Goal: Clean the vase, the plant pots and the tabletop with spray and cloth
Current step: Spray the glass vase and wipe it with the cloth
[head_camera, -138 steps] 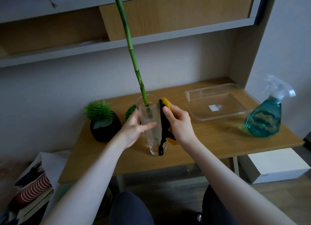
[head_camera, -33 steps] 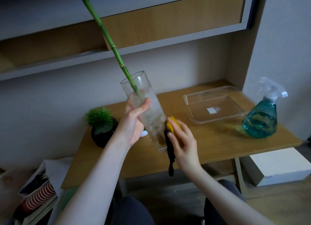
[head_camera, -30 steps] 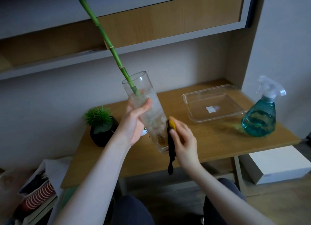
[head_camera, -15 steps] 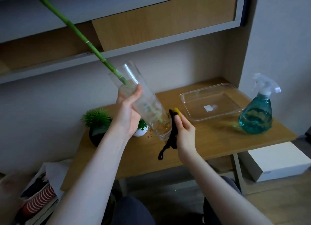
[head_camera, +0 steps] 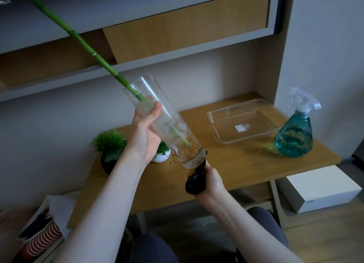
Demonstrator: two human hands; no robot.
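Glass vase (head_camera: 167,123), tilted in the left hand (head_camera: 145,136), gets its base wiped by the right hand (head_camera: 213,181) gripping the cloth (head_camera: 195,184); next, set it upright.

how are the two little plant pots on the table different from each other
The black pot is dark and looks larger; the white pot is pale and looks smaller. The black pot's spiky tuft shows in full, while the left hand hides part of the white pot's greenery. Both stand upright on the wooden table.
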